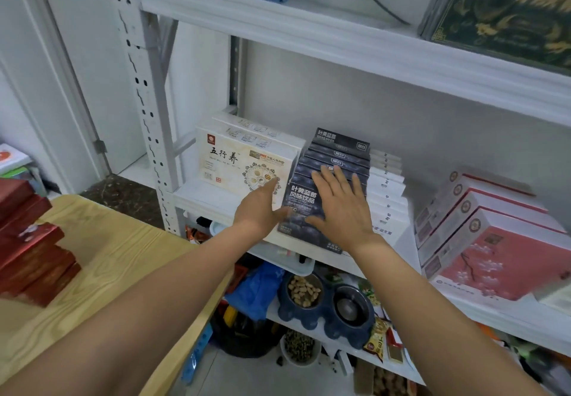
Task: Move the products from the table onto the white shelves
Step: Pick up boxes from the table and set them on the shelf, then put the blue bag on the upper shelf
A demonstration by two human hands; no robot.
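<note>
Resting flat-fingered on dark boxes (pixel 336 151), left grip (pixel 259 207), right grip (pixel 340 207), white shelf (pixel 200 198), wooden table (pixel 108 256).

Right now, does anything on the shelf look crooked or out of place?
The front dark box seems to overhang the shelf edge, with the right hand flat on it. Nothing else stands out.

White shelf (pixel 197 199) holds dark blueberry-drink boxes (pixel 338 154) right under the right hand (pixel 340 207), cream boxes (pixel 244 161) just left of the left hand (pixel 261 207), then white boxes (pixel 387 191) and pink boxes (pixel 494 241) further right. Wooden table (pixel 108 256), left of the left hand, has a stack of red boxes (pixel 31 250).
</note>
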